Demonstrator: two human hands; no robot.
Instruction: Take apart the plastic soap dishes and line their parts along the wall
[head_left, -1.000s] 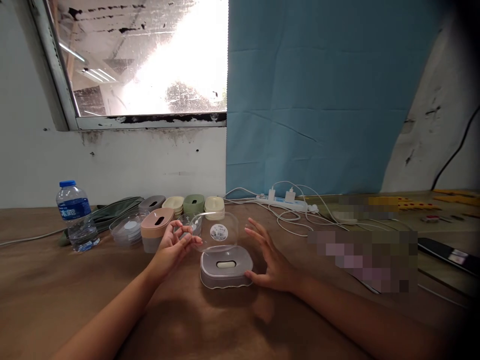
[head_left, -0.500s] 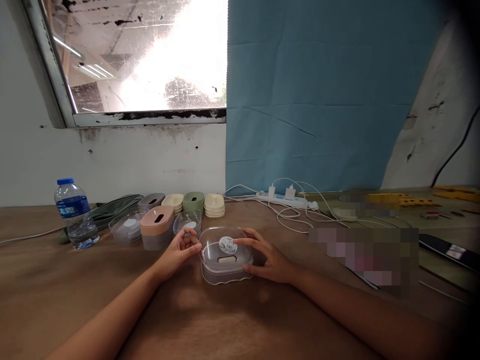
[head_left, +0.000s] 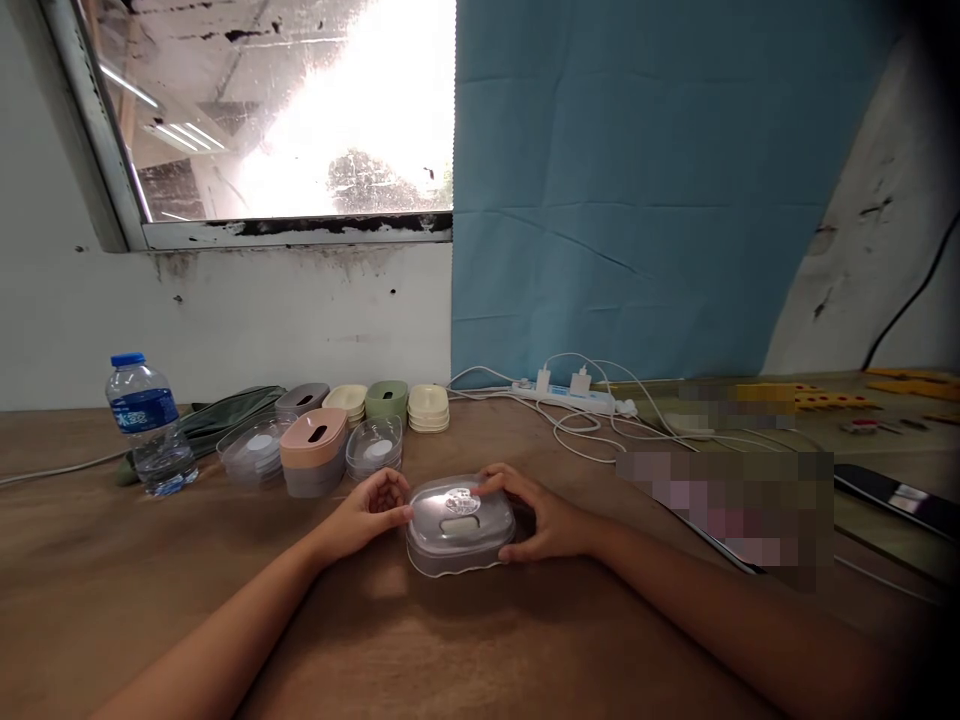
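Observation:
On the table in front of me stands a grey box with an oval slot in its top, and a clear plastic cover point(head_left: 431, 508) with a round printed label lies over it. My left hand point(head_left: 373, 512) is at the cover's left edge, fingers curled and thumb tip against the side. My right hand point(head_left: 544, 515) grips the right side, with the thumb low at the front corner and the fingers over the back edge by the label. The wavy rim of the clear plastic shows around the bottom.
Behind my left hand stand a pink-topped box point(head_left: 313, 445), clear stacked tubs point(head_left: 375, 450), cream stacked trays point(head_left: 429, 408) and a green box point(head_left: 387, 402). A water bottle point(head_left: 150, 425) is at far left. A power strip point(head_left: 566, 396) with white cables lies at the back.
The clear cover has come down lower over the grey box and sits flatter. Both hands moved slightly down and right with it.

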